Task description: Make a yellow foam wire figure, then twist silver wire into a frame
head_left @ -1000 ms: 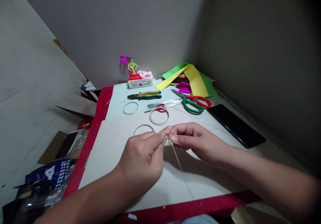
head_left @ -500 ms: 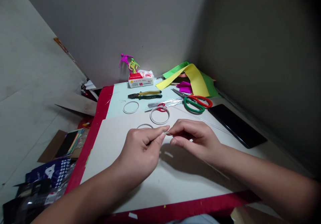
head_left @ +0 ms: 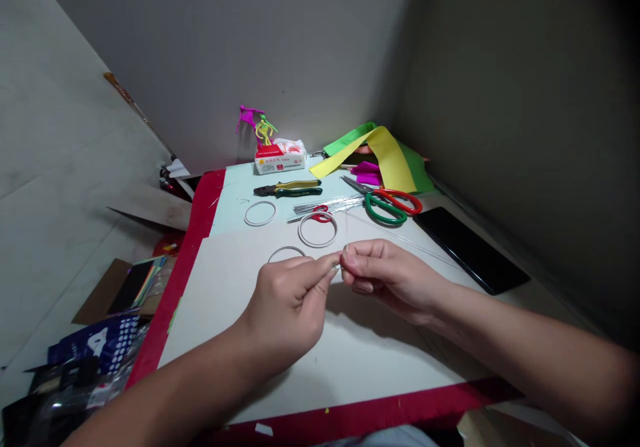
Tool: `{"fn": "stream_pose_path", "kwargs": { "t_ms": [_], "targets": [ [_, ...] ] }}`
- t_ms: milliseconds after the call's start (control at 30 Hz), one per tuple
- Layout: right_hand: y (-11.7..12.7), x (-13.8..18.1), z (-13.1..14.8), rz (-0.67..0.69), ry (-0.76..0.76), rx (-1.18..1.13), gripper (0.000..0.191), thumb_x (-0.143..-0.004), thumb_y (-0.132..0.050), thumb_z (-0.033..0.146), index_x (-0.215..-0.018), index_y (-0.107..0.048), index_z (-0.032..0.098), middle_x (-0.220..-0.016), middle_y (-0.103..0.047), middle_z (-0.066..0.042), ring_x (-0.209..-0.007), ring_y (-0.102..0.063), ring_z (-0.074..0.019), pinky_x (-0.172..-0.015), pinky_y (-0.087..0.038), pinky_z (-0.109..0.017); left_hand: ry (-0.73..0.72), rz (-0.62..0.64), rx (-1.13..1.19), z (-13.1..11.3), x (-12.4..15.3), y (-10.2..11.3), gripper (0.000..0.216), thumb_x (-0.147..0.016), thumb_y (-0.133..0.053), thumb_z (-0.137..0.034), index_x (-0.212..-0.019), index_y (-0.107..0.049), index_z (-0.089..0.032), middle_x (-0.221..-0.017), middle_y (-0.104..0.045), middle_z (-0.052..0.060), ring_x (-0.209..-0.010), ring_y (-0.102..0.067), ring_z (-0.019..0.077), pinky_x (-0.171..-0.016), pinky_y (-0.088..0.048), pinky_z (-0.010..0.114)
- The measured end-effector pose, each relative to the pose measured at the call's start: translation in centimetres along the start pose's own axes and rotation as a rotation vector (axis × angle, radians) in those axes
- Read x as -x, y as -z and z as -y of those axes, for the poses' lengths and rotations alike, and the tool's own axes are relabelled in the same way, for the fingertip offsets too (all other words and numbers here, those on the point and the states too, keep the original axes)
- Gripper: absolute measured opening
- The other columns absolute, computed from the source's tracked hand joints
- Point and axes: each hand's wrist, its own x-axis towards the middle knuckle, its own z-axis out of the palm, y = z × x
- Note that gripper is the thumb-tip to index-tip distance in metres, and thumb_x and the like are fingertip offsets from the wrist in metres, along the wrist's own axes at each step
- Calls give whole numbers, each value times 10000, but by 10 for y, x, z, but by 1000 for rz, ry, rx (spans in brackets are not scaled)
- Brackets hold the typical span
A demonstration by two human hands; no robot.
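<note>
My left hand (head_left: 287,297) is closed, its thumb and forefinger pinching a short bit of thin metal wire (head_left: 337,267). Against those fingertips, my right hand (head_left: 390,275) pinches the wire too, and a fine strand rises from its fingers. Both hands hover over the pale board, fingertips meeting. Just beyond lies a grey-white ring (head_left: 319,245), with a second ring (head_left: 261,225) farther left. A third ring (head_left: 285,248) is partly hidden behind my left hand. Behind them is a bundle of straight wires (head_left: 345,203) over a small red-handled tool (head_left: 321,215).
Pliers (head_left: 295,191) and scissors (head_left: 385,217) with green and red handles lie farther back. A black phone (head_left: 470,250) is at the right. Against the wall stand a small box (head_left: 280,163) with toy figures and yellow-green sheets (head_left: 395,157). A red border (head_left: 350,410) edges the table.
My right hand has turned and closed its pinch nearer the left fingertips. The small wire loop between the hands is no longer visible; a strand now points upward.
</note>
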Motion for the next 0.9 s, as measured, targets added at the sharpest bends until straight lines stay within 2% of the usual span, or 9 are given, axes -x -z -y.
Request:
{"fn": "stream_pose_path", "kwargs": {
  "t_ms": [67,200,300,400,500,667,900],
  "targets": [
    [-3,1,-1,-89,85,125,323,-811,-654,408,-650,-585,136,-568,-497,27,-486,-360,-61,-443,-291,-195,149,42,83,-3,-3,2,267,-883,-490,-162,-962,-745,-152,-606,-576,14,-567,-492,127,-553,-389,259],
    [-5,6,-2,-346,517,553,109,-812,-670,254,-820,-599,171,-695,-572,6,-593,-515,-100,-515,-427,-214,375,62,227,-8,-9,6,228,-874,-524,-227,-874,-738,-151,-614,-563,3,-620,-509,138,-588,-403,259],
    [-2,8,-2,-320,840,859,162,-819,-635,105,-963,-613,176,-808,-628,-41,-684,-584,-122,-548,-474,-221,411,73,284,-11,-12,8,210,-865,-530,-235,-739,-678,-153,-607,-504,-17,-615,-464,122,-577,-375,247],
    [1,9,-3,-245,1030,1037,235,-831,-574,14,-1020,-632,141,-869,-656,-96,-808,-631,-148,-672,-528,-254,417,105,286,-12,-13,10,325,-866,-511,-233,-549,-502,-163,-560,-401,-35,-565,-379,103,-531,-316,245],
    [2,9,-3,-259,1055,1105,281,-836,-540,0,-1063,-627,140,-889,-661,-109,-807,-638,-154,-680,-538,-264,404,99,264,-13,-12,11,363,-864,-502,-230,-512,-430,-174,-536,-361,-41,-540,-348,100,-507,-292,249],
    [1,10,-3,-248,1009,1109,260,-836,-514,6,-1030,-620,142,-833,-651,-94,-746,-613,-154,-633,-516,-266,305,43,160,-12,-7,7,320,-865,-516,-238,-562,-576,-156,-576,-523,-4,-571,-462,118,-524,-355,236],
    [-4,12,2,-200,843,950,147,-843,-533,42,-925,-638,104,-771,-635,-87,-706,-570,-138,-633,-469,-251,90,-80,-88,-11,0,1,246,-858,-519,-177,-658,-659,-154,-534,-550,-5,-517,-497,108,-519,-399,215]
  ]
}}
